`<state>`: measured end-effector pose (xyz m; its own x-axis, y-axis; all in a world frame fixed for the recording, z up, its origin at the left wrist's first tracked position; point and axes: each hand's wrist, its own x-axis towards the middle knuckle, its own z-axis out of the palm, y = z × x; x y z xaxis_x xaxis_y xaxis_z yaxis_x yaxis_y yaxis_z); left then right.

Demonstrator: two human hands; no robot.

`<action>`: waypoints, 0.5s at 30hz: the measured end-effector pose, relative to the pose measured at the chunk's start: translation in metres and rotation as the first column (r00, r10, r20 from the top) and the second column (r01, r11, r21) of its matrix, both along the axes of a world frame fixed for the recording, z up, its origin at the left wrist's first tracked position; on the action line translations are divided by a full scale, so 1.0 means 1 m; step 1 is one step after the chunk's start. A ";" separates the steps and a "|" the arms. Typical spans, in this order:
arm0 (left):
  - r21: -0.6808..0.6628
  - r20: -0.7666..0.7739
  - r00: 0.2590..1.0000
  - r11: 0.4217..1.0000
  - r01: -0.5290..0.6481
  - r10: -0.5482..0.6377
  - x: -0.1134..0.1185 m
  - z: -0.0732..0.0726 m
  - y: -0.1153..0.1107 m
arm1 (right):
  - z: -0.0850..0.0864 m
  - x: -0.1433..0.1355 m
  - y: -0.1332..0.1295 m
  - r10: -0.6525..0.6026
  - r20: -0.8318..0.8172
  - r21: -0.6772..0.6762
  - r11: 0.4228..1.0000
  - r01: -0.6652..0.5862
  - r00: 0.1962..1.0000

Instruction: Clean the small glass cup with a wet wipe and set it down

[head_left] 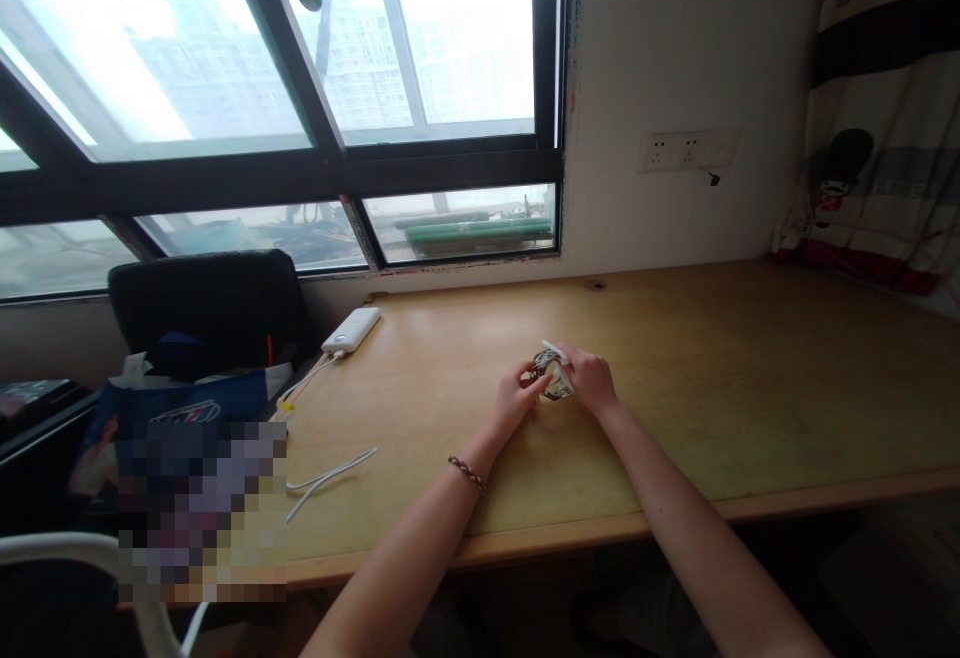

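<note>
Above the middle of the table (420,418), both hands meet around a small silvery loop that looks like a metal-band wristwatch (556,391). My left hand (516,401) is closed on the loop's left side, thumb and fingers pinching it. From the right, my right hand (592,378) is closed on a thin white piece, like a folded tissue (554,349), pressed against the band. The right fingertips are partly hidden behind the white piece and the loop. A braided bracelet (468,474) circles my left wrist.
A white power bank (351,330) with a cable lies at the table's left edge; a loose white cable end (330,481) is nearer me. Left of the table are a dark chair (214,298) and a blue bag (187,408). Window, wall sockets (675,151) and curtain (877,168) stand behind.
</note>
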<state>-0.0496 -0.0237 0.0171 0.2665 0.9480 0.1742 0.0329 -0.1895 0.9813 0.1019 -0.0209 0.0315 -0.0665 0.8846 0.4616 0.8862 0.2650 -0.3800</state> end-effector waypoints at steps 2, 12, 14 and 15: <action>-0.012 0.019 1.000 1.000 -0.001 0.001 0.000 -0.001 0.000 | -0.006 0.000 0.007 -0.011 -0.117 -0.060 0.998 0.004 0.993; -0.013 0.202 0.979 1.000 0.008 -0.005 0.002 -0.011 0.010 | -0.028 -0.011 0.023 -0.050 -0.433 -0.229 0.972 -0.057 0.900; -0.008 0.163 0.987 1.000 0.003 -0.001 0.004 -0.010 0.010 | -0.025 -0.011 0.020 -0.084 -0.324 -0.170 0.985 0.030 0.942; -0.006 0.131 0.991 1.000 -0.007 0.008 0.004 -0.009 0.009 | -0.023 -0.010 0.017 -0.104 -0.255 -0.152 0.986 0.066 0.961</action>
